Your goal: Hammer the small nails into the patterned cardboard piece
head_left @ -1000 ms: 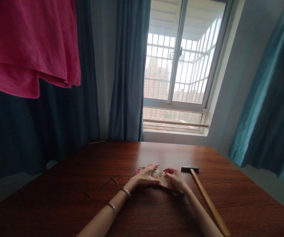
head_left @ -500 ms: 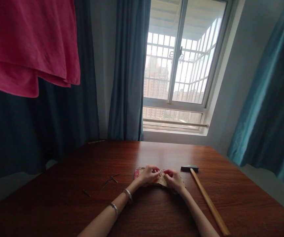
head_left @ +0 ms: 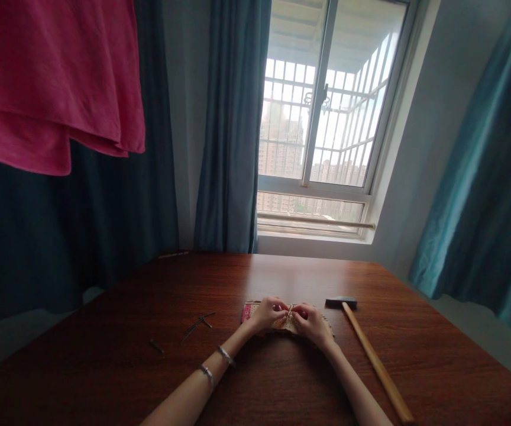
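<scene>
A flat, cardboard-like piece (head_left: 249, 312) with a dotted pattern and a pink left end lies on the brown table in front of me. My left hand (head_left: 271, 313) rests over its left half, thumb and fingers pinched together. Over the right half, my right hand (head_left: 309, 320) is closed in a pinch too. The fingertips of both hands almost meet above the middle of the piece. Whatever is pinched there is too small to make out. To the right of my right hand lies a hammer (head_left: 373, 355) with a black head and a long wooden handle.
Several thin dark nails (head_left: 200, 321) lie loosely crossed on the table (head_left: 273, 275) left of the piece, with another nail (head_left: 156, 346) farther left. Blue curtains (head_left: 233, 130) and a barred window stand behind. A pink cloth (head_left: 55, 83) hangs at the upper left.
My right hand has shifted slightly left, and its fingertips are closer to those of my left hand. The piece, the nails and the hammer stay in place.
</scene>
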`<state>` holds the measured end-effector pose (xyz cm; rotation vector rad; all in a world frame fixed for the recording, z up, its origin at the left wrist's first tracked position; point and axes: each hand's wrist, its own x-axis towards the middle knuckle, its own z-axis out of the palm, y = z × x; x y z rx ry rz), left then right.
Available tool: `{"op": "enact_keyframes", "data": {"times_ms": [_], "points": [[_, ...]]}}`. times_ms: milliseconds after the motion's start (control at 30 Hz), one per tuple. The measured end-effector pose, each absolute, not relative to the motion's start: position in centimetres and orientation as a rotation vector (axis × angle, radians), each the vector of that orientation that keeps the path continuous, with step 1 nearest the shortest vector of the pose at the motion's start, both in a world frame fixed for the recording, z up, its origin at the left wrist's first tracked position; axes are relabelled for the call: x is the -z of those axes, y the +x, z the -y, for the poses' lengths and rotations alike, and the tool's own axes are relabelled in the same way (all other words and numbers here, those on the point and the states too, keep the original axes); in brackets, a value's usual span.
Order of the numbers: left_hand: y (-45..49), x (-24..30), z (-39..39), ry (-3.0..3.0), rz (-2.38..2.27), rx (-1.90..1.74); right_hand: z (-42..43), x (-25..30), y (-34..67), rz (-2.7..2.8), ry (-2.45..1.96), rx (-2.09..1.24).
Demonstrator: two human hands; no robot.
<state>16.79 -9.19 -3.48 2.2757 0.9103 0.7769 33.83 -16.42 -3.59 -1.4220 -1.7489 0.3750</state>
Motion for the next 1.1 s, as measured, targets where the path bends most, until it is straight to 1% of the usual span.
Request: {"op": "enact_keyframes", "data": {"times_ms": [200, 667, 1100], "points": [[16.83, 3.80, 9.00, 2.269, -0.855, -0.807, 16.37, 3.50, 33.59, 1.762, -1.416, -0.351], [16.90, 3.70, 9.34, 2.295, -0.922, -0.778, 16.62, 3.32, 33.00, 1.798, -1.456, -0.245], [17.14, 3.76, 8.61, 2.221, -0.851, -0.727, 17.03, 3.34, 33.22, 1.843, -1.418, -0.272]]}}
